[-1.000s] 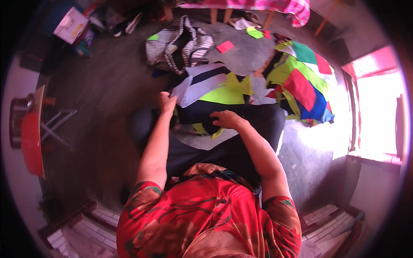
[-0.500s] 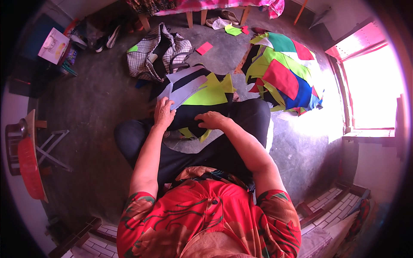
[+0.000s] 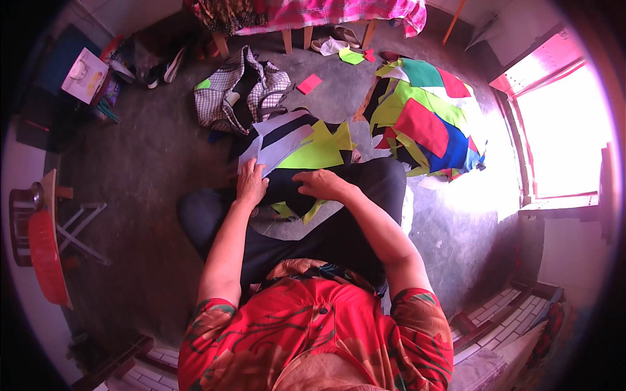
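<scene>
A checked bag (image 3: 213, 107) is set on the floor beyond the left hand (image 3: 252, 184), by whose thumb and fingers the near left corner of a grey cloth (image 3: 271, 148) is pinched, just in front of the crossed legs. To its right a yellow-green cloth (image 3: 314, 155) is laid, and near it the right hand (image 3: 324, 184) is rested on black cloth (image 3: 280, 184), its fingers loosely bent; whether any fabric is gripped there cannot be told. Farther right, multicoloured cloth pieces (image 3: 422, 124) are heaped on the floor.
</scene>
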{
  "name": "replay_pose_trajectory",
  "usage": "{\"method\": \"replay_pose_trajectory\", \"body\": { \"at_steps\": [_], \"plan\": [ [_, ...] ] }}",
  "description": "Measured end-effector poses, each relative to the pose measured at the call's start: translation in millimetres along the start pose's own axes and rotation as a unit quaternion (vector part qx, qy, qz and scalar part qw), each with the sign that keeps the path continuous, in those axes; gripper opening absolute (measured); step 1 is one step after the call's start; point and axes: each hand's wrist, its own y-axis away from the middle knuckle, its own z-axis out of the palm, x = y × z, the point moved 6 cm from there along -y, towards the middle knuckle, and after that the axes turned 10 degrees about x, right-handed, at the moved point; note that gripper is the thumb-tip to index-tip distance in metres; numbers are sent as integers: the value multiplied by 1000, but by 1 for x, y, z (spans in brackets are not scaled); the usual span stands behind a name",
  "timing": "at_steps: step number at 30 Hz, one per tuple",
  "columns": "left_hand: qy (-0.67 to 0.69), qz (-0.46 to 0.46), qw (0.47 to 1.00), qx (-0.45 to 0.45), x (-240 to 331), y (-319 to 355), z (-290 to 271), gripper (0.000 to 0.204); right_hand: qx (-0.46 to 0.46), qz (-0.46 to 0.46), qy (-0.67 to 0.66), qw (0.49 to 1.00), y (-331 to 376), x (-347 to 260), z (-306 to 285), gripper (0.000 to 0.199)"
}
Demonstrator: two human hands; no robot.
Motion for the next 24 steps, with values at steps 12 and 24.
{"method": "replay_pose_trajectory", "body": {
  "at_steps": [12, 24],
  "plan": [
    [7, -3, 1000, -2, 0, 0, -2, 45, 509, 92, 66, 853, 72, 58, -267, 18],
    [-10, -16, 1000, -4, 1, 0, -3, 47, 519, 200, 307, 772, 99, 178, -365, 39]
  ]
}}
